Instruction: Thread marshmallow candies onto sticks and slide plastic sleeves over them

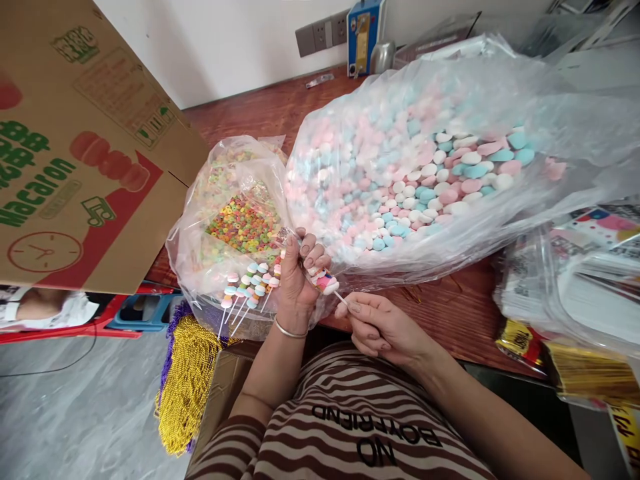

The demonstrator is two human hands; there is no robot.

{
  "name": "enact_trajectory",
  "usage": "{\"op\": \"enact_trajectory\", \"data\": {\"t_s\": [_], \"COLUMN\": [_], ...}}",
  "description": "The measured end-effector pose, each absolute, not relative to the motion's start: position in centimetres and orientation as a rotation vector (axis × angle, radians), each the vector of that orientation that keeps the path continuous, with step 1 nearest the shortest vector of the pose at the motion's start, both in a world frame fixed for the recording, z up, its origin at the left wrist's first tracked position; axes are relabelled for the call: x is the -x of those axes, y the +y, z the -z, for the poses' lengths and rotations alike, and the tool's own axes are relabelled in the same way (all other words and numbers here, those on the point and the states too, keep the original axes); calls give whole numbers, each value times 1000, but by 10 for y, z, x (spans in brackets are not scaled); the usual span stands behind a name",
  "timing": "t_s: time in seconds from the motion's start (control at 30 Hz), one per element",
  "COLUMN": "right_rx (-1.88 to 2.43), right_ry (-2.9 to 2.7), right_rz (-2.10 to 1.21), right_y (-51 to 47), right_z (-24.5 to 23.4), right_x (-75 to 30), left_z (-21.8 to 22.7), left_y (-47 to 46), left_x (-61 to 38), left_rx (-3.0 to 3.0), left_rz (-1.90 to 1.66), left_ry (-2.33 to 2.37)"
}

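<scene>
A wood table stands against a white wall, with a printed carton leaning in at the far left and a blue device at the far edge. A big clear bag of sweets, pink, white and pale blue, spreads across the middle and right. To its left sits a smaller bag of candy rings, and a group of candy sticks lies at its near side. At the near right is a pack of gold ties.

The piece being worked on, one colourful candy on a white stick, is between the two hands, above the near edge of the table. The person's left hand is curled closed around the candy, thumb raised, so part of it is hidden. The right hand pinches the stick's near end between thumb and forefinger, the other fingers folded in.

The step in hand seems to be steadying or adjusting this single piece, either the candy on its stick or a covering on it; which of these cannot be told. The next move would call for a light left grip, so the candy is not crushed, and a right pinch kept in line with the stick.
</scene>
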State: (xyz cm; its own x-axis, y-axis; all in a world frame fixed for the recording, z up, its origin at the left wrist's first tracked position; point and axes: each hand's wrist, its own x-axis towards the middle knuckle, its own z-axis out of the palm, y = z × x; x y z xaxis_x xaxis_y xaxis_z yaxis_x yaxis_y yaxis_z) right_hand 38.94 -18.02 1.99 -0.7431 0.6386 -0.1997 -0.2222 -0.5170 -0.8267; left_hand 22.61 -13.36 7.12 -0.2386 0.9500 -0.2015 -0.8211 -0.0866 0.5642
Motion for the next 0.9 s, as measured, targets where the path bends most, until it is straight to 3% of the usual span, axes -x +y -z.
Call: {"op": "enact_trajectory", "data": {"t_s": [0.07, 0.23, 0.3, 0.37, 0.53, 0.63, 0.73, 0.9], "right_rx": [674, 942, 981, 1033, 840, 657, 808, 1165], "right_ry": [-1380, -2089, -2111, -2004, -1177, -875, -1076, -1693], "right_rz": [-2070, -601, -381, -547, -1897, -2268, -1966, -874], "right_y": [-182, -184, -182, -179, -173, -172, -172, -170], "right_z": [-16, -10, -9, -11, -22, -24, -23, -15], "right_x": [-389, -388, -386, -383, -383, -383, -378, -379], "left_z": [-73, -74, -70, -66, -59, -57, -54, -46], "left_y": [-130, -122, -124, -129, -138, -137, -139, -153], "left_x": [-226, -241, -251, -260, -256, -251, -260, -275], "left_rx": [-196, -98, -112, -153, -286, -276, -343, -452], "left_rz": [-1634, -1592, -1605, -1603, -1472, -1458, -1437, -1417], "left_ry": [684, 927, 992, 981, 840, 725, 714, 934]}}
